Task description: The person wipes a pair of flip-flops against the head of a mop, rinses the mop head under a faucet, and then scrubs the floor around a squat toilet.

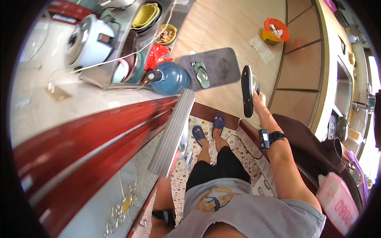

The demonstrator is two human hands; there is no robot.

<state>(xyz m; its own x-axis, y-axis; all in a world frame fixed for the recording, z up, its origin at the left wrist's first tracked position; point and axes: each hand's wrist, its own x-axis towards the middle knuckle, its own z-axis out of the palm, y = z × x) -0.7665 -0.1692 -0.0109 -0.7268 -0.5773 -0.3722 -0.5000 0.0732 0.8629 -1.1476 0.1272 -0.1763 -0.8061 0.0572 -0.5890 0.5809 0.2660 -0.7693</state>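
My right hand (259, 101) grips footwear held out over the floor. A black-soled sandal (247, 92) shows its underside, and part of a pale second piece (256, 82) sits behind it. My left hand (176, 156) is at the right edge of a grey ribbed panel (172, 134), which hides most of the fingers; it appears to grip that edge. Whitish and grey parts (188, 159) show beside the panel. Beyond my feet, a single green flip-flop (202, 76) lies on a dark grey mat (224, 67).
A red-framed door (98, 125) with patterned glass stands at my left. By the mat are a blue water bottle (171, 78) and a metal shelf (119, 86). An orange and yellow bin (271, 37) stands near brown cabinets (297, 74). A raised sill (205, 113) crosses before my feet.
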